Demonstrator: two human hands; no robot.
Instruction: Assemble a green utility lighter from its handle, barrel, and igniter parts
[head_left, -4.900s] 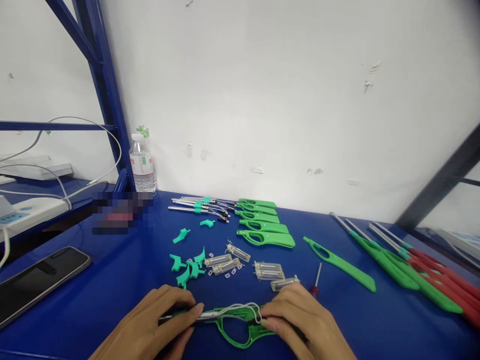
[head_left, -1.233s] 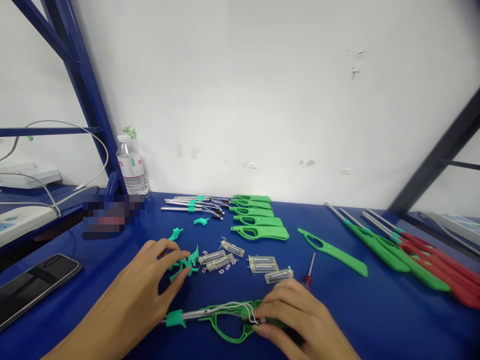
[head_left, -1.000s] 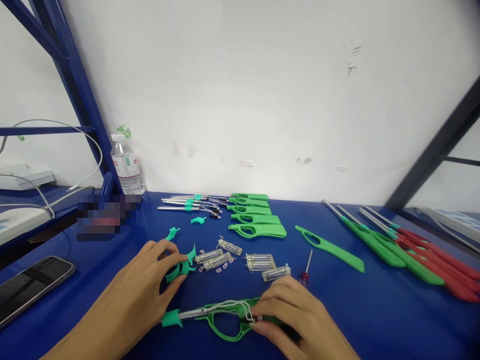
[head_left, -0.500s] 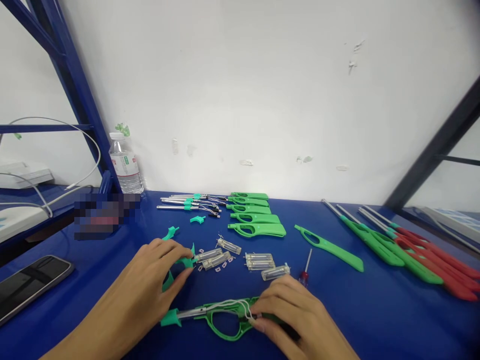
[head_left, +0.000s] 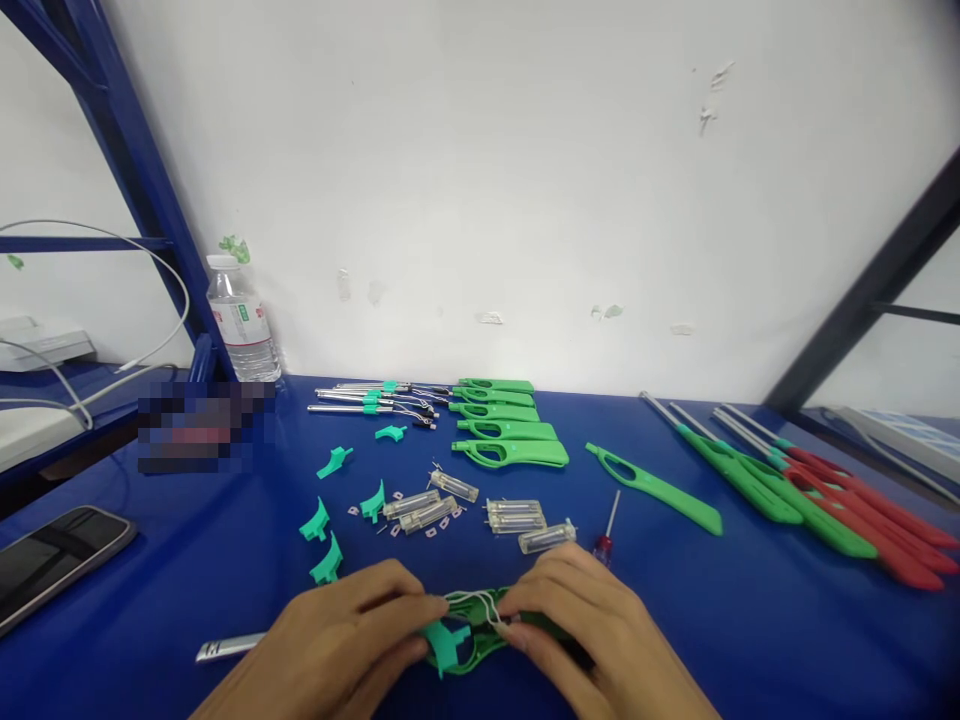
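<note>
Hands are meeting over the green lighter shell (head_left: 480,645), lying crosswise on the table (head_left: 750,640) below the clear fuel tanks (head_left: 514,515); left hand (head_left: 345,650) is pinching a teal trigger piece (head_left: 446,640) at its left end; right hand (head_left: 592,640) is pressing its right end; metal tube (head_left: 225,648) is sticking out left.

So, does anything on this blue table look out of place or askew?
Mostly orderly. The small teal plastic trigger pieces lie scattered at odd angles, and one green plastic lighter shell lies slanted apart from the neat row of green shells.
</note>
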